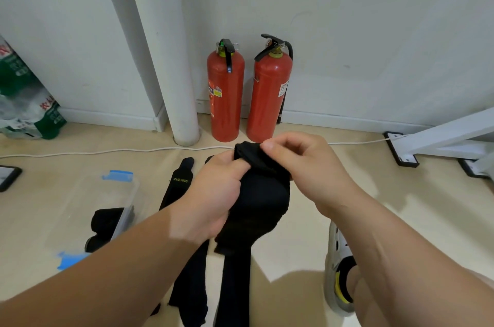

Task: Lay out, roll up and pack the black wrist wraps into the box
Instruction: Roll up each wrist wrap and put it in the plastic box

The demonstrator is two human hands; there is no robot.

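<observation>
left hand (211,198): gripping the rolled bulk of the held wrap (262,198), thumb lying across its front.
right hand (302,166): pinching the wrap's top end between thumb and forefinger.
held wrap: hanging between both hands, tail trailing toward the floor (294,233).
second wrap (177,185): lying flat just left, "XUEYING" lettering facing up.
box (80,198): sitting at left, clear, holding rolled wraps (107,219).
fire extinguishers (226,94): two standing behind, against the wall (347,32).

Both hands meet mid-frame, left hand (211,193) gripping, right hand (299,166) apparently pinching.
</observation>
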